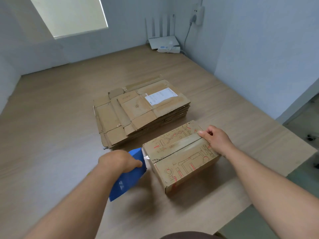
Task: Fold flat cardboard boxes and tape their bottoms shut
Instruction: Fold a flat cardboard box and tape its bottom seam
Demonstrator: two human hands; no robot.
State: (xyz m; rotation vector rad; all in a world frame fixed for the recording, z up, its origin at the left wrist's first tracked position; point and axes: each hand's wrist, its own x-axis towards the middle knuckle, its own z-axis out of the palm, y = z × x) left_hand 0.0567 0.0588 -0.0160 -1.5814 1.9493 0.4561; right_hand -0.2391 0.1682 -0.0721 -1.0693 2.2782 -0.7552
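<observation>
Far back on the pale wood-grain table, in the corner: white router with upright antennas, white power strip just in front, possibly touching. Above, on the grey wall, a plugged-in adapter, grey cable hanging down. Upper left, a bright window blind.

Left of the box, the blue tape dispenser is motion-blurred — its top hidden under the left hand. The right hand covers the box's far right corner. Behind the box, white label on the flat stack — print too small to read. Forearms cut off at bottom edge.
</observation>
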